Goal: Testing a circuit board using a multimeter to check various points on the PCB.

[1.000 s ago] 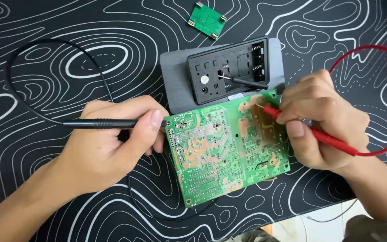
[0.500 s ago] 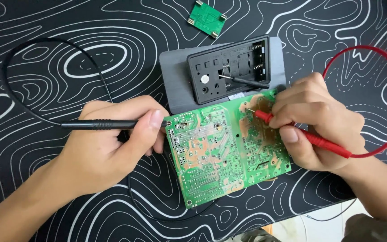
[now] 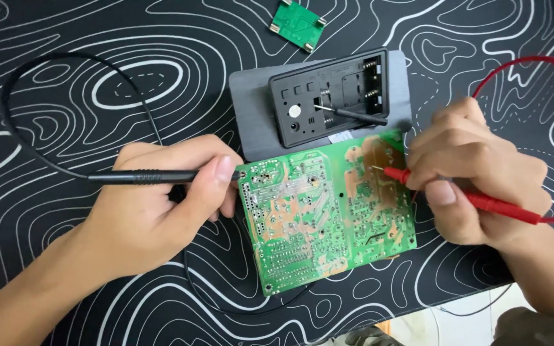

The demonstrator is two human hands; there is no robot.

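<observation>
A green circuit board lies solder side up in the middle of the mat. My left hand grips a black test probe with its tip at the board's upper left corner. In my right hand is a red test probe, whose metal tip touches the board's upper right area. A black lead loops away to the left and a red lead curves round at the right.
Behind the board lies a grey device with a black open battery compartment. A small green circuit board sits at the top. The black mat with white wavy lines ends at the lower right, above a pale floor.
My right hand has slid the red probe tip leftward and slightly down across the board's upper right area. My left hand and the black probe have stayed put.
</observation>
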